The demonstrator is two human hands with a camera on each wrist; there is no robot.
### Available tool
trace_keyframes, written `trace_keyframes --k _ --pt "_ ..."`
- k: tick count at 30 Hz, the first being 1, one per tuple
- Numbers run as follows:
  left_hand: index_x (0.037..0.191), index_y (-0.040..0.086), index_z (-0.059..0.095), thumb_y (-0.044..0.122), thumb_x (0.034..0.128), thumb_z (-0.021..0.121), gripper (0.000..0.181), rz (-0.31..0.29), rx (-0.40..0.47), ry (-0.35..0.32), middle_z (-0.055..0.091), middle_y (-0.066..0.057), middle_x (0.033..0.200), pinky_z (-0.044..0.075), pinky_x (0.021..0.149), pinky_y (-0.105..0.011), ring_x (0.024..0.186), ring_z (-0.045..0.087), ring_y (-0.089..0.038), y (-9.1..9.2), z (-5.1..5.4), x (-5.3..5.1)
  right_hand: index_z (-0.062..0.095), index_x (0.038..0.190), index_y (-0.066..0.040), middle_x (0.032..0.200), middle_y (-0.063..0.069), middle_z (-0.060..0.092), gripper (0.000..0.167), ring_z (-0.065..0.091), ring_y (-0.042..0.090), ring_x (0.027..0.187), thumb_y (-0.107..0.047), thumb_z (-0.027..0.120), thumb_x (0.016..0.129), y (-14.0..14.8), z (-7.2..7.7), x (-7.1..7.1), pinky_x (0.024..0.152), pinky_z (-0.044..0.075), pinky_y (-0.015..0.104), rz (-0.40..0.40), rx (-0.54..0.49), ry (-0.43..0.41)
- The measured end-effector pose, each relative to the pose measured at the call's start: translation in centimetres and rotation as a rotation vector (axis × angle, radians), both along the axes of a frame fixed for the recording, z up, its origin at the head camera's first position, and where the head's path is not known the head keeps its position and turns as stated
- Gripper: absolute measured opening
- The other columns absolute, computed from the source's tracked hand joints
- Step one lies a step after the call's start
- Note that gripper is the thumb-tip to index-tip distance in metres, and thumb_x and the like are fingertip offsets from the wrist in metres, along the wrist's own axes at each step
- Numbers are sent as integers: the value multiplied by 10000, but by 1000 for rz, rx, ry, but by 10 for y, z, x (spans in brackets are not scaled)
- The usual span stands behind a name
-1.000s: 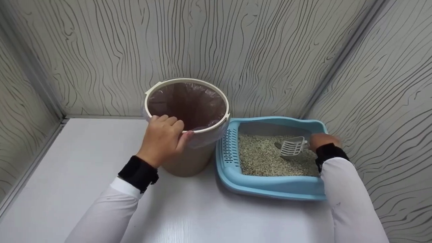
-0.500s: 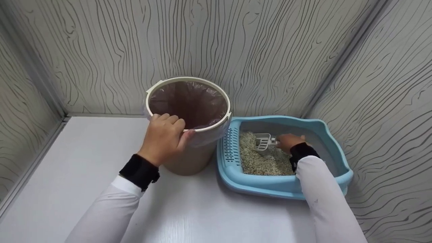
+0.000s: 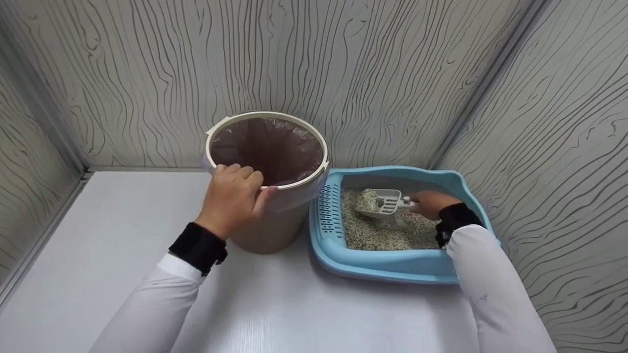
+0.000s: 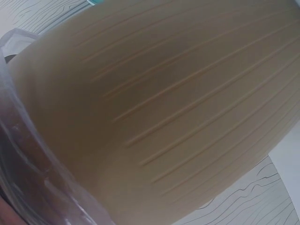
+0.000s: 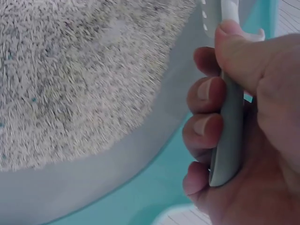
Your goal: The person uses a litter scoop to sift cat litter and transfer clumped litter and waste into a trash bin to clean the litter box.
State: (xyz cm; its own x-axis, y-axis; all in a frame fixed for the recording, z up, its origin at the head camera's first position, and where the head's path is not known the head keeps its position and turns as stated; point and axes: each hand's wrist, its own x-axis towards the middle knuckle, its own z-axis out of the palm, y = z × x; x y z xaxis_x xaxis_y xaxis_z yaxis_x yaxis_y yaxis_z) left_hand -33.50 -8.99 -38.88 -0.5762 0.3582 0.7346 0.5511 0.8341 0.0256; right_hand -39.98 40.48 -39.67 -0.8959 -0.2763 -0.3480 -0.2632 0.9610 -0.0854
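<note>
My left hand (image 3: 231, 198) grips the near rim of a beige trash bin (image 3: 267, 230), fingers over the edge and thumb outside. A clear plastic liner (image 4: 51, 173) folds over that rim; the bin's ribbed side fills the left wrist view. With my right hand (image 3: 431, 203) I hold a slotted litter scoop (image 3: 390, 202) by its handle (image 5: 228, 126), fingers curled round it. The scoop carries a heap of pellet litter (image 3: 368, 200) above the bed of litter in the blue litter box (image 3: 392, 267). Whether a clump lies within the heap is hard to tell.
The litter box stands right beside the bin on a white tabletop (image 3: 274, 314). Wood-grain panels (image 3: 274, 59) rise behind both and along the sides. A slotted ledge (image 3: 327, 208) forms the box's left end, nearest the bin.
The scoop first swept left and dug into the litter, then came up loaded and shifted slightly right. My left hand has stayed on the bin rim.
</note>
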Motion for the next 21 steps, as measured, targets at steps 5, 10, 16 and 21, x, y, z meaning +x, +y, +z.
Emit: trace_keyframes --k 5,10,16,21 --pt "745 93 562 488 1030 497 492 -2 0 -12 619 -90 706 440 736 -508 748 610 -336 0 1 1 500 1452 121 1429 372 555 500 546 550 1319 -232 483 1099 13 16 11 1081 444 641 4 -9 14" --pt "745 93 566 484 1030 502 488 -3 2 -25 615 -91 703 441 735 -508 744 606 -335 -1 0 2 540 1389 140 1359 374 598 478 575 558 1271 -236 486 1098 20 26 28 1051 460 650 6 -69 59" --pt "746 91 561 478 1028 507 482 4 0 -21 610 -95 701 439 735 -507 744 604 -340 -2 2 2 550 1343 144 1228 348 658 483 643 518 1142 -268 507 1094 21 26 50 973 491 642 -8 -159 128" --pt "749 92 560 475 1031 505 479 2 0 -28 609 -94 705 440 738 -505 748 604 -340 -1 2 2 604 1213 97 1040 274 667 378 660 404 919 -249 504 1098 11 13 72 830 520 522 -72 -299 188"
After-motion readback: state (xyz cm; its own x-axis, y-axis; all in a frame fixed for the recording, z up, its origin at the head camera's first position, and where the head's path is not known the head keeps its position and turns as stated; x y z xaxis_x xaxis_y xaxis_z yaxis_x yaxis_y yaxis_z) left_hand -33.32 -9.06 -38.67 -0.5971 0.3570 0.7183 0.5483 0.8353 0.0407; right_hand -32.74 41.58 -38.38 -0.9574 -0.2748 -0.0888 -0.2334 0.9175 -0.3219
